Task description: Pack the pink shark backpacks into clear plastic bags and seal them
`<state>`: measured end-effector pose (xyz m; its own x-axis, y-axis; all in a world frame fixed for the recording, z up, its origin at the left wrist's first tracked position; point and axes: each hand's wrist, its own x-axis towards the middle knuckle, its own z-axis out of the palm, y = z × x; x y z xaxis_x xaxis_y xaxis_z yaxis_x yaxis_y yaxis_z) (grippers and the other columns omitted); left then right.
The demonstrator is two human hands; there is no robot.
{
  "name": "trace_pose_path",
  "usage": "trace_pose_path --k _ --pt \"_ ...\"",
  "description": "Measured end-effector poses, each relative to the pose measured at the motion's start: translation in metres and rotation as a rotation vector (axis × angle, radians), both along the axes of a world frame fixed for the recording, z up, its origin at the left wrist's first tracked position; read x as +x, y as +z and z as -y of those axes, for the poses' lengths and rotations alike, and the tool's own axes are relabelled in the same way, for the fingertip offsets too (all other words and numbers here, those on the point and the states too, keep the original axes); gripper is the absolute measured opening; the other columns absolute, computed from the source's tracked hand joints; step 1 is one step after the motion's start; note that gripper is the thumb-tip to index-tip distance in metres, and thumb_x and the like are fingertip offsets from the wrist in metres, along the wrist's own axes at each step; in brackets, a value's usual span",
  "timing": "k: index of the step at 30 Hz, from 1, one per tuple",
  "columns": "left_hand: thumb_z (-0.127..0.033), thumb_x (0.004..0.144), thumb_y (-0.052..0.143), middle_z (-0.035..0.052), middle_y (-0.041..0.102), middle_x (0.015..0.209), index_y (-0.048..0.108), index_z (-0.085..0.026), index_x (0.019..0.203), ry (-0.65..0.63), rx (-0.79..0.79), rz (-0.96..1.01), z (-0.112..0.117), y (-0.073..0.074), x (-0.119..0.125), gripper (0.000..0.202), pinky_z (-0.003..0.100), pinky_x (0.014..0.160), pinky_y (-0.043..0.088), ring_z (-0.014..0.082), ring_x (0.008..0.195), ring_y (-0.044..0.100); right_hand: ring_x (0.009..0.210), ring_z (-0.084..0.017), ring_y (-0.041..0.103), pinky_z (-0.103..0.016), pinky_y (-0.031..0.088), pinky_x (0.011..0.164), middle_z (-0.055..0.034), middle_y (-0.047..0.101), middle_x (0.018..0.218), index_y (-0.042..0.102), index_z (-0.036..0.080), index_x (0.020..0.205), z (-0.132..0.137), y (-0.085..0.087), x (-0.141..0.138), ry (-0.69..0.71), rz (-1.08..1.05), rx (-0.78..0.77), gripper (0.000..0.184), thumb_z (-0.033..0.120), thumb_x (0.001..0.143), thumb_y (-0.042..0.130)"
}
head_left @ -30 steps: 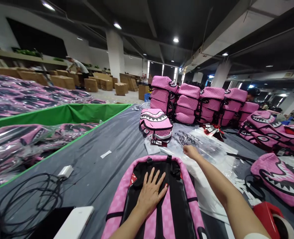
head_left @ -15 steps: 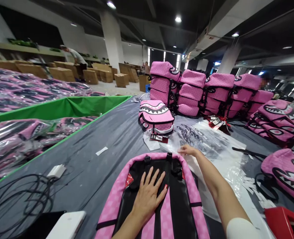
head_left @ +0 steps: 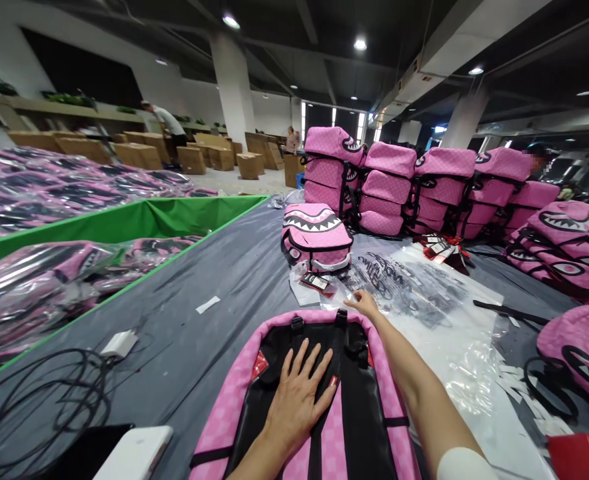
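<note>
A pink and black backpack (head_left: 337,413) lies in front of me with its strap side up. My left hand (head_left: 297,393) rests flat on its black back panel, fingers spread. Beyond the backpack's top edge, my right hand (head_left: 363,303) pinches the edge of a clear plastic bag (head_left: 338,297). Just past it, another pink backpack with a shark-mouth print (head_left: 317,233) stands on the table, and a red and black hang tag (head_left: 317,283) lies at its front. Flat clear bags with black lettering (head_left: 394,280) are spread to the right.
Stacked pink backpacks (head_left: 389,187) line the table's far side, with more at right. A green-edged bin (head_left: 174,217) of bagged backpacks borders the left. Black cables (head_left: 69,393), a white charger (head_left: 119,345) and a white box-like device (head_left: 137,453) lie near left; a red tape dispenser (head_left: 579,457), near right.
My right hand has moved slightly left, and the clear plastic by its fingertips has shifted with it. My left hand stays flat on the backpack. The view has turned slightly left.
</note>
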<state>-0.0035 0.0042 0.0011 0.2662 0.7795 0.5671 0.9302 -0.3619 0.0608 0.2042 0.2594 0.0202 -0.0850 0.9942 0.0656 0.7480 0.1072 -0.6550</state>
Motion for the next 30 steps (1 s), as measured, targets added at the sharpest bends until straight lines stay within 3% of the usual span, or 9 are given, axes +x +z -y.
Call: trace_pose_path --k 3,5,8,11,15,18,22,27,30 --pt "-0.050 0.099 0.050 0.0023 0.056 0.152 0.043 -0.035 0.153 -0.007 -0.018 0.009 0.000 0.002 0.000 0.057 0.053 0.118 0.030 0.0322 0.146 0.041 0.080 -0.021 0.063 -0.026 0.044 0.068 -0.0046 0.070 0.079 0.072 0.019 0.081 0.002 -0.005 -0.002 -0.071 0.064 0.008 0.030 0.046 0.086 0.063" --pt "-0.050 0.099 0.050 0.0025 0.056 0.152 0.044 -0.034 0.153 -0.007 -0.027 0.012 0.000 0.003 0.000 0.056 0.053 0.118 0.030 0.0324 0.146 0.041 0.075 -0.023 0.063 -0.028 0.043 0.064 -0.0080 0.070 0.076 0.074 0.018 0.083 0.002 0.008 0.018 -0.157 0.101 0.024 0.041 0.049 0.093 0.049" --pt "-0.050 0.100 0.049 0.0028 0.056 0.152 0.046 -0.033 0.152 -0.003 -0.036 0.024 -0.001 0.003 0.002 0.055 0.055 0.117 0.030 0.0331 0.146 0.041 0.079 -0.028 0.065 -0.032 0.044 0.067 -0.0141 0.072 0.082 0.076 0.015 0.092 0.004 0.050 0.057 -0.243 0.155 0.097 0.050 0.047 0.098 0.037" --pt "-0.050 0.099 0.050 0.0043 0.058 0.150 0.049 -0.033 0.150 -0.011 -0.039 0.062 -0.003 0.000 0.004 0.054 0.056 0.118 0.030 0.0335 0.146 0.042 0.094 -0.028 0.065 -0.032 0.046 0.080 -0.0148 0.074 0.097 0.076 0.016 0.100 0.015 0.103 0.072 -0.182 0.194 0.222 0.044 0.038 0.099 0.037" --pt "-0.046 0.097 0.055 0.0098 0.059 0.148 0.055 -0.028 0.146 -0.034 -0.066 0.170 -0.005 0.004 0.006 0.053 0.060 0.117 0.032 0.0357 0.145 0.043 0.102 -0.023 0.064 -0.028 0.046 0.092 -0.0095 0.074 0.107 0.076 0.018 0.101 0.052 0.161 0.044 0.031 0.234 0.366 0.036 0.032 0.101 0.043" --pt "-0.044 0.094 0.059 0.0126 0.060 0.146 0.064 -0.022 0.136 -0.152 -0.176 0.488 0.000 0.019 0.008 0.049 0.059 0.122 0.025 0.0346 0.145 0.043 0.104 -0.021 0.065 -0.027 0.046 0.095 -0.0079 0.074 0.112 0.077 0.021 0.101 0.097 0.185 0.025 0.198 0.253 0.437 0.030 0.031 0.101 0.048" --pt "-0.065 0.081 0.067 0.0117 0.074 0.118 0.077 -0.022 0.098 -0.364 -0.491 1.229 0.004 0.046 0.018 0.047 0.053 0.117 0.036 0.0323 0.124 0.060 0.105 -0.023 0.067 -0.035 0.051 0.093 -0.0104 0.075 0.112 0.075 0.023 0.111 0.174 0.193 0.035 0.519 0.252 0.675 0.033 0.034 0.105 0.044" --pt "-0.087 0.087 0.024 0.0201 0.074 0.102 0.067 -0.013 0.106 -0.347 -0.718 1.611 0.001 0.070 0.031 0.087 0.045 0.080 0.060 0.0298 0.094 0.073 0.104 -0.019 0.070 -0.036 0.053 0.088 -0.0090 0.075 0.118 0.065 0.030 0.132 0.276 0.165 0.074 0.866 0.469 0.778 0.034 0.026 0.106 0.044" --pt "-0.085 0.084 0.043 0.0182 0.075 0.092 0.065 -0.012 0.097 -0.216 -0.987 1.955 0.010 0.074 0.033 0.077 0.042 0.071 0.061 0.0284 0.084 0.075 0.108 -0.018 0.069 -0.036 0.052 0.091 -0.0099 0.074 0.123 0.062 0.029 0.135 0.324 0.147 0.095 0.913 0.569 0.740 0.037 0.021 0.106 0.042"
